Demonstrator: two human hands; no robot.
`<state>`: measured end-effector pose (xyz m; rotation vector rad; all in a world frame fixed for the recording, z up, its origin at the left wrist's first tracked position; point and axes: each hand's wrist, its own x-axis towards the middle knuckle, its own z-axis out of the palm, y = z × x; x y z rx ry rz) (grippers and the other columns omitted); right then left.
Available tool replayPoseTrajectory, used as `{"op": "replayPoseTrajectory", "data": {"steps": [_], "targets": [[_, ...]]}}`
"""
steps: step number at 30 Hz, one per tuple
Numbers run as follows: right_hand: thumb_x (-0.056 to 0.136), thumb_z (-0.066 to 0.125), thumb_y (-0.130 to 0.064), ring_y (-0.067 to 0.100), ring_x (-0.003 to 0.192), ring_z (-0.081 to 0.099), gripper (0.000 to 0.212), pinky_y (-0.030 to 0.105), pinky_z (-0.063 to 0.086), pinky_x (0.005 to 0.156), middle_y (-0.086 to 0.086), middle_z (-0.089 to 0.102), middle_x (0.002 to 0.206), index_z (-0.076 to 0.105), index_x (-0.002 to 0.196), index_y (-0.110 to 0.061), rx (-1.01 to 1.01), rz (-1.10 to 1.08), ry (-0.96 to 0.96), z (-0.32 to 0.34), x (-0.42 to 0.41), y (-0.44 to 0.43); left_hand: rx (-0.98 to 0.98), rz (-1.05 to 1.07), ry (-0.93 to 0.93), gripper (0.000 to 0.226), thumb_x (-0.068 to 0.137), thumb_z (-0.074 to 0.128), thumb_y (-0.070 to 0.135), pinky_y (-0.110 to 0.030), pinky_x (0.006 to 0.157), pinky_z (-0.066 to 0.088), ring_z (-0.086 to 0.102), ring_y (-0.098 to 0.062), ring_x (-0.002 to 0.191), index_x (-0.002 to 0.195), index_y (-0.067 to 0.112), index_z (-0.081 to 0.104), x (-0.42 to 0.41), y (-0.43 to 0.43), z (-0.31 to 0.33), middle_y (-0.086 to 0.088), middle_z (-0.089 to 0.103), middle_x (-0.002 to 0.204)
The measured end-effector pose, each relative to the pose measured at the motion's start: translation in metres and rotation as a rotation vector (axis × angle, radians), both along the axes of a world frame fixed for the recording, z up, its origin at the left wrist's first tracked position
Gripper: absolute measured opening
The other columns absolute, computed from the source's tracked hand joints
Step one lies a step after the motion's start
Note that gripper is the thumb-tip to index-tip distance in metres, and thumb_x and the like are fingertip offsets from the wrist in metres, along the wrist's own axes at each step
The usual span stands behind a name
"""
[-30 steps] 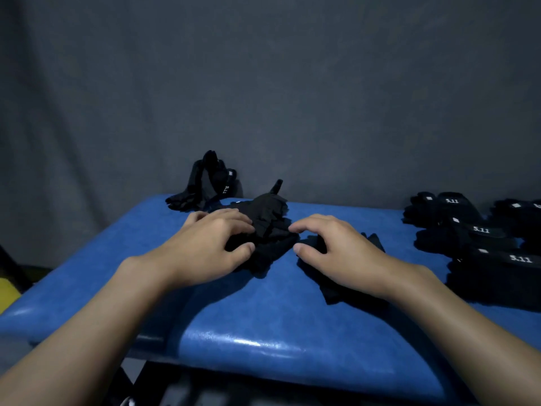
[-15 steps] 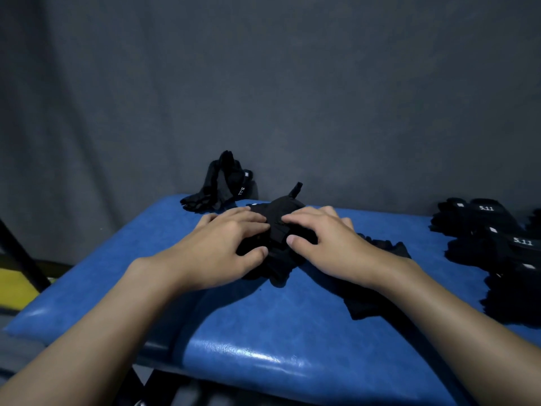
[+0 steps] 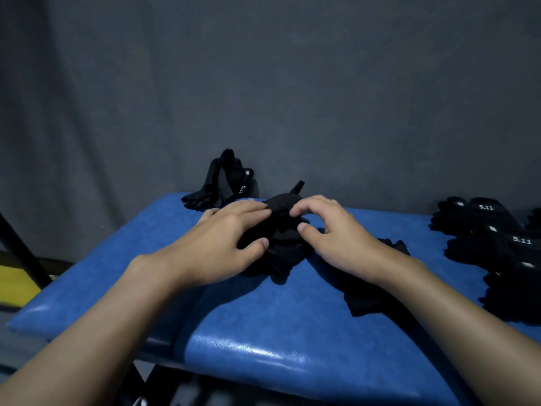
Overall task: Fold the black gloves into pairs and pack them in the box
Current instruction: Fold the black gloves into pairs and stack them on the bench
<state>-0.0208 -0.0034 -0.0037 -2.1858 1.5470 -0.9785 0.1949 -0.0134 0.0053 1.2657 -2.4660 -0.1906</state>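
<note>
Blue padded bench [image 3: 263,332] across the lower frame, grey backdrop [image 3: 263,83] right behind it. Black bundle [image 3: 285,230] of gloves sitting near the far edge, about midway along, with a single glove finger poking up at the back.

Left hand [image 3: 222,244] draped over the bundle's left half: fingers laid across the top, thumb tucked against the near side, gripping the fabric between them. Right hand [image 3: 336,235] arched over the right half: fingers curled, index tip down on top, thumb tip pressed to the side, pinching. Fingertips of the two hands nearly meeting on the crown.

Flat glove [image 3: 363,303] spread on the bench just right of the bundle, mostly under the right forearm. Touching the bundle or not: cannot tell, black on black.

Over at the far left corner, loose gloves [image 3: 225,183] heaped and propped against the backdrop, white "5.11" on one cuff. Along the right edge, well apart from the hands, a stack [image 3: 491,238] of folded gloves in overlapping rows, white "5.11" marks and small white tags facing up.

Beyond the left edge, lower down, a yellow patch [image 3: 14,285] behind a dark slanting strut [image 3: 20,247].
</note>
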Motion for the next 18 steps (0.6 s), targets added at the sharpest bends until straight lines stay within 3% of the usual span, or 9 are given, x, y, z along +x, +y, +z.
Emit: {"op": "replayPoseTrajectory", "data": {"steps": [2,5,9,13,15,17,18], "targets": [[0.094,0.057,-0.018,0.006,0.128,0.038,0.022,0.050,0.035,0.107,-0.023,0.046,0.132,0.058,0.088,-0.038,-0.010,0.004,-0.040,0.002,0.000,0.001,-0.018,0.006,0.069,0.069,0.086,0.041,0.051,-0.039,0.121,0.021,0.017,0.006,0.144,0.151,0.030,0.037,0.001,0.000,0.001,0.019,0.029,0.157],[0.094,0.057,-0.015,0.003,0.141,0.019,0.023,0.048,0.027,0.115,-0.021,0.029,0.153,0.065,0.103,-0.035,-0.024,0.009,-0.018,0.002,-0.002,0.000,-0.064,-0.023,0.152,0.066,0.088,0.043,0.046,-0.034,0.120,0.022,0.021,0.004,0.145,0.152,0.028,0.037,0.000,0.000,0.002,0.020,0.028,0.157],[0.094,0.054,-0.009,-0.001,0.139,0.014,0.041,0.048,0.028,0.114,-0.029,0.021,0.154,0.059,0.128,-0.031,-0.029,0.017,-0.019,0.002,-0.002,-0.003,-0.103,-0.080,0.284,0.062,0.091,0.045,0.033,-0.009,0.114,0.015,0.019,0.009,0.144,0.152,0.026,0.036,-0.003,0.001,0.007,0.023,0.026,0.156],[0.095,0.047,-0.001,-0.002,0.140,0.016,0.054,0.041,0.026,0.117,-0.026,0.028,0.151,0.048,0.141,-0.028,-0.064,0.025,-0.076,0.006,-0.003,-0.006,-0.131,-0.128,0.387,0.062,0.091,0.047,0.021,-0.009,0.114,0.016,0.020,0.012,0.143,0.152,0.022,0.036,-0.007,0.002,0.012,0.021,0.028,0.157],[0.094,0.045,0.003,0.000,0.142,0.017,0.055,0.030,0.029,0.116,-0.017,0.032,0.153,0.048,0.142,-0.022,-0.098,0.019,-0.100,0.010,-0.003,-0.007,-0.145,-0.136,0.432,0.062,0.090,0.049,0.019,-0.009,0.114,0.017,0.021,0.011,0.142,0.151,0.020,0.038,-0.008,0.003,0.014,0.019,0.029,0.156],[0.091,0.045,0.008,0.006,0.141,0.024,0.055,0.004,0.029,0.101,-0.014,0.036,0.148,0.051,0.139,-0.017,-0.151,0.035,-0.120,0.018,-0.002,-0.006,-0.156,-0.139,0.475,0.058,0.091,0.050,0.019,-0.015,0.116,0.021,0.022,0.007,0.144,0.149,0.020,0.043,-0.009,0.003,0.014,0.016,0.030,0.157],[0.090,0.045,0.010,0.007,0.139,0.028,0.054,-0.001,0.028,0.093,-0.014,0.038,0.146,0.053,0.137,-0.015,-0.179,0.053,-0.135,0.022,-0.001,-0.004,-0.163,-0.138,0.496,0.055,0.091,0.051,0.019,-0.017,0.116,0.023,0.023,0.005,0.145,0.146,0.020,0.047,-0.009,0.003,0.015,0.015,0.031,0.157]]}}
